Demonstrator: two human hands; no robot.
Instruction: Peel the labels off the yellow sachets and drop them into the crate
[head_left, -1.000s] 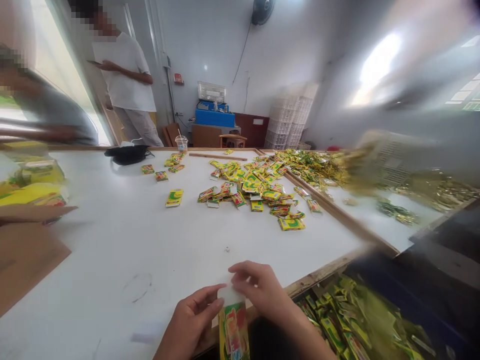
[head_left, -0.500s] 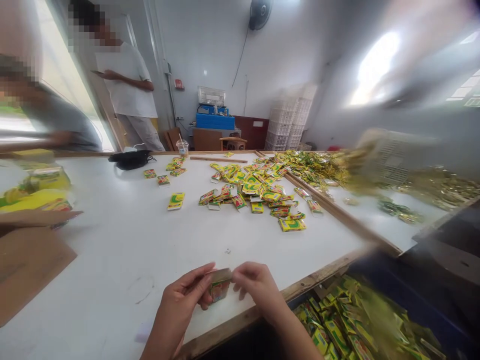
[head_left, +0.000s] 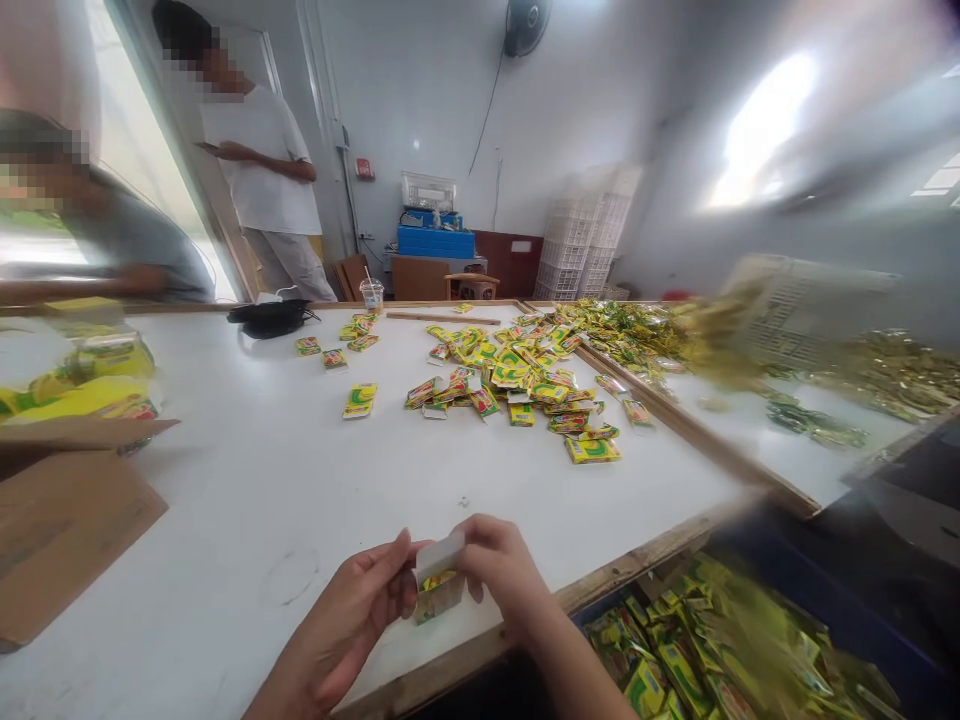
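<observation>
A small yellow-green cardboard box [head_left: 440, 597] is held between both hands above the front edge of the white table [head_left: 247, 480]. Its pale flap stands raised, and something yellow shows inside the mouth. My left hand [head_left: 367, 610] grips the box's left side between thumb and fingers. On the other side, my right hand [head_left: 499, 570] pinches the flap's right edge and the box side; some of its fingers are hidden. Ahead lies a loose heap of similar small boxes [head_left: 517, 385], with one box [head_left: 360, 400] apart at its left.
A brown carton [head_left: 75, 530] stands at left. Below the table's right edge is a bin of small boxes [head_left: 675, 640]. Past a wooden strip [head_left: 697, 440] lie shiny yellow-green packets [head_left: 622, 325]. A black item [head_left: 274, 318] and a plastic cup [head_left: 372, 294] sit at the back. Two people are at left.
The box's flap has come up more upright and its mouth now shows yellow contents. My right hand has closed in on the flap from the right. The view has shifted slightly.
</observation>
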